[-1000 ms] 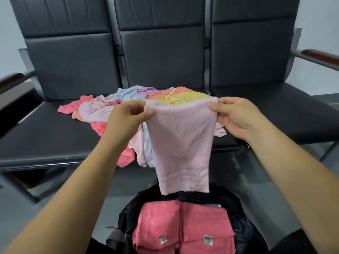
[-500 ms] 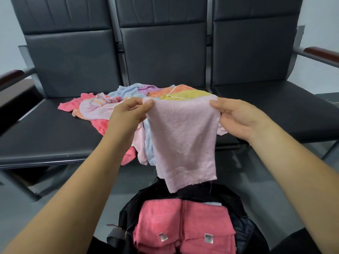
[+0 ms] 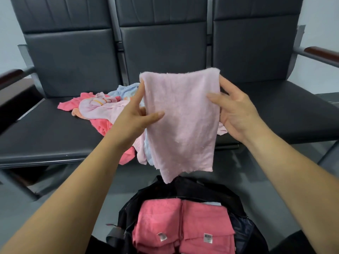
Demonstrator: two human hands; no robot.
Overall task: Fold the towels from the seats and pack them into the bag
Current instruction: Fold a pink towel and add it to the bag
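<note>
A pale pink towel (image 3: 181,121) hangs upright in the air in front of me, above the bag. My left hand (image 3: 139,114) holds its left edge, thumb on the front and fingers behind. My right hand (image 3: 233,109) holds the right edge the same way. Below, an open black bag (image 3: 198,193) holds two folded coral-pink towels (image 3: 183,226) side by side, each with a small label. A heap of unfolded towels (image 3: 99,107) in pink, coral, light blue and orange lies on the dark seats, partly hidden behind the held towel.
Three joined black seats (image 3: 45,132) with tall backrests fill the view. Wooden armrests stick out at the far left (image 3: 11,74) and far right (image 3: 321,52). Grey floor (image 3: 55,195) lies between the seat front and the bag.
Both hands slid from the towel's top corners down to its side edges. The towel rose and now stands higher, covering more of the heap.
</note>
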